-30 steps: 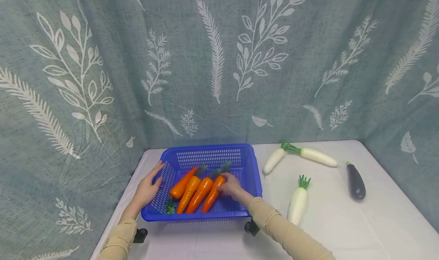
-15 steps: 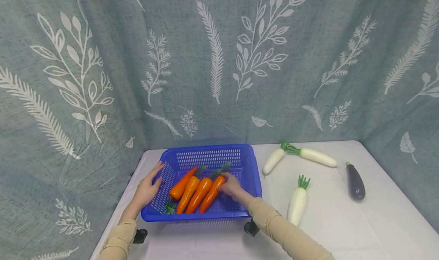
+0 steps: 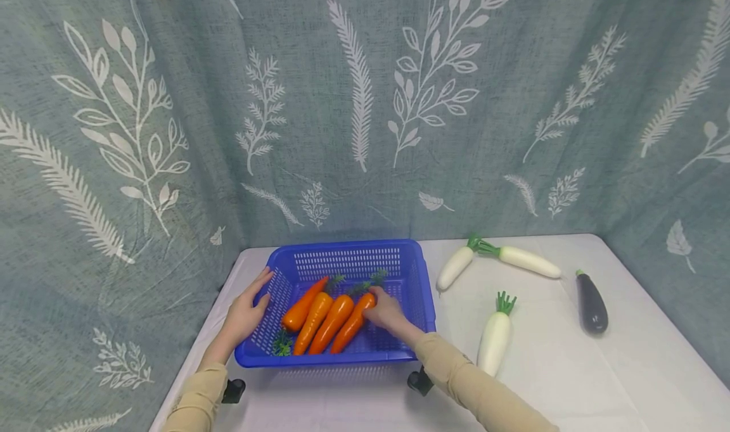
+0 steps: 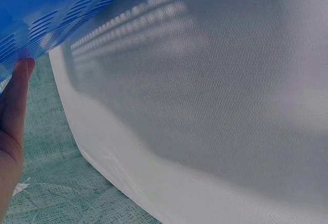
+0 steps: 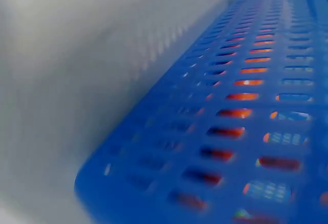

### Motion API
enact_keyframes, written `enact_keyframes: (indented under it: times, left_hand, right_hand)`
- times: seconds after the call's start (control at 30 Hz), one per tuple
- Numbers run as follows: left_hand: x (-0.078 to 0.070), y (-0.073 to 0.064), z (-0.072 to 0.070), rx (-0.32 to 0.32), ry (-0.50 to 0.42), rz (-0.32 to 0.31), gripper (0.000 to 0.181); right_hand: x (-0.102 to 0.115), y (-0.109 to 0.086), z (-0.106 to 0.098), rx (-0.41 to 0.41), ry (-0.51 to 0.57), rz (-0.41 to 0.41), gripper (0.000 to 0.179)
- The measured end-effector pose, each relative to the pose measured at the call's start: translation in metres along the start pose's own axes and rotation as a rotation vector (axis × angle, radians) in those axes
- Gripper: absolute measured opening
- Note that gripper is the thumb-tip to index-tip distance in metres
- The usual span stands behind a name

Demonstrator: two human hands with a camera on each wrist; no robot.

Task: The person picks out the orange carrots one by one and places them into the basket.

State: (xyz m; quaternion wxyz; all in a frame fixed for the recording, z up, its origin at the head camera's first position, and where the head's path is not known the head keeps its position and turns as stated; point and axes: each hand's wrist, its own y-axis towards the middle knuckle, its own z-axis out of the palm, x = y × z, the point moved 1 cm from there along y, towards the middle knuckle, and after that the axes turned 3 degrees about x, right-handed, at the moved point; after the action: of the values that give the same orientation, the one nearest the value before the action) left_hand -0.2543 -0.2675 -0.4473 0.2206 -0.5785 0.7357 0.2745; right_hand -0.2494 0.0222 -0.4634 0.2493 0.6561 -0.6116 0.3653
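Observation:
A blue perforated plastic basket (image 3: 342,357) stands on the white-covered table. Inside it lie several orange carrots (image 3: 332,324) with green tops, side by side. My left hand (image 3: 245,313) holds the basket's left rim, thumb over the inner side. In the left wrist view its fingertips (image 4: 24,64) touch the outside of the basket wall (image 4: 61,16). My right hand (image 3: 386,308) reaches into the basket and grips the upper end of the rightmost carrot (image 3: 352,325). The right wrist view shows the slotted basket wall (image 5: 205,101), orange behind its holes; the right hand is hidden there.
Right of the basket lie white radishes with green tops: one (image 3: 456,267) near the basket, one (image 3: 529,261) behind, one (image 3: 494,343) in front. A dark eggplant (image 3: 592,302) is farther right. A patterned green curtain (image 3: 365,102) hangs behind the table.
The rightmost carrot's lower end has shifted slightly left, against its neighbour, under my right hand. My left hand has stayed at the basket rim.

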Motion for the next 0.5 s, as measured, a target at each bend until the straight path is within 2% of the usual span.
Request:
enact_keyframes:
  times: [0.07,0.17,0.23,0.33,0.5]
  left_hand:
    - [0.0,0.0,0.0,-0.001,0.0,0.004,0.048]
    - [0.0,0.001,0.0,-0.01,-0.005,0.014,0.047]
    - [0.0,0.001,0.0,-0.016,-0.004,0.021,0.047]
    - [0.0,0.002,0.001,-0.02,-0.006,0.033,0.047]
    - [0.001,0.001,0.0,-0.029,-0.012,0.039,0.046]
  right_hand:
    - [0.0,-0.004,-0.002,-0.043,-0.129,-0.077,0.059]
    - [0.002,-0.011,-0.008,-0.149,-0.334,-0.241,0.054]
    - [0.004,-0.018,-0.016,-0.205,-0.402,-0.342,0.052]
    - [0.002,-0.028,-0.033,-0.262,-0.415,-0.462,0.047]
    - [-0.011,-0.045,-0.064,-0.331,-0.339,-0.59,0.037]
